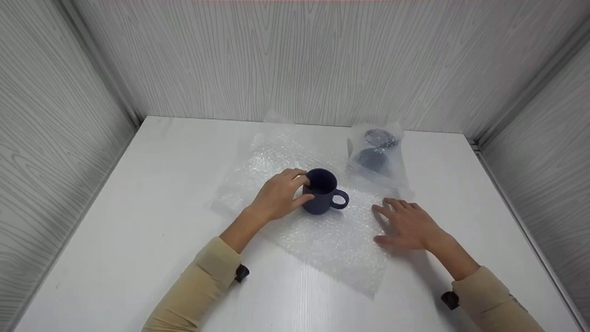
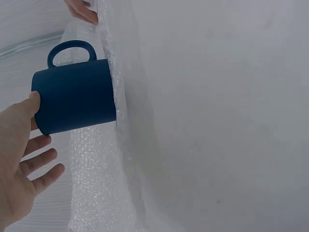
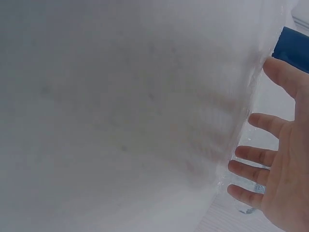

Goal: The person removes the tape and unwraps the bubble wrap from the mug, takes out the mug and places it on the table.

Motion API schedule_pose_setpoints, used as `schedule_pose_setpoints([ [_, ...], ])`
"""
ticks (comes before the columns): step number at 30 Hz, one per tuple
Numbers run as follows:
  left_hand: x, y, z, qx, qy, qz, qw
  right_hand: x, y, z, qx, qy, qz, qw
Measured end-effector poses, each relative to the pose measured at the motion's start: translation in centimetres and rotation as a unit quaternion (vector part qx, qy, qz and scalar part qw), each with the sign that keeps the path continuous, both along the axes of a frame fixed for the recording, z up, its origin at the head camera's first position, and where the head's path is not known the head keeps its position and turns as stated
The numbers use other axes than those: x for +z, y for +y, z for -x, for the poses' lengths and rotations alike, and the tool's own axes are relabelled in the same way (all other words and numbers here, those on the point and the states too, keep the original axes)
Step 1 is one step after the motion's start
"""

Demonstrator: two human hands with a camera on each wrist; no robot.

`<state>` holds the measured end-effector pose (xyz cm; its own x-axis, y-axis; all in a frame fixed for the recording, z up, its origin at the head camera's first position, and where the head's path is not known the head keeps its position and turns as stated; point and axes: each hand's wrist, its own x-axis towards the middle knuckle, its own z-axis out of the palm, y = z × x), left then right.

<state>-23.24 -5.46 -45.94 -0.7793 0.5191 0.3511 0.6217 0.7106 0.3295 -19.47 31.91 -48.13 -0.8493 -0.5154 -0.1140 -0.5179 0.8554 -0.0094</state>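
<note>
A dark blue mug [image 1: 317, 203] stands upright on a spread sheet of bubble wrap [image 1: 332, 249], its handle to the right. My left hand [image 1: 281, 193] pinches the mug's rim on the left side; in the left wrist view the thumb lies at the rim while the other fingers [image 2: 48, 178] spread out below. To the right of the mug, my right hand [image 1: 408, 226] is spread over the right edge of the bubble wrap, with its fingertips [image 3: 240, 151] right at the sheet. Nothing is in that hand.
Toward the back right lies a bubble wrap bundle [image 1: 396, 175] with two dark, rounded shapes showing through it. The white table [image 1: 161, 184] is enclosed by grey wood-grain panels [image 1: 286, 60] at the back and both sides.
</note>
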Motion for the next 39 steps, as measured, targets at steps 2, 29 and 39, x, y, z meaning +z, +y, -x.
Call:
schedule_pose_setpoints([
  [2,0.3,0.0,0.1,-0.006,-0.003,0.015,0.9999,0.0,0.0,0.0,0.001,0.000,0.000,1.000],
  [29,1.3,3.5,2.2,-0.075,0.032,0.165,0.9830,-0.2,0.2,0.2,-0.004,-0.005,0.002,1.000],
  [39,1.5,4.1,2.3,-0.091,0.044,0.211,0.9723,-0.2,0.1,0.3,0.000,-0.001,-0.003,1.000],
])
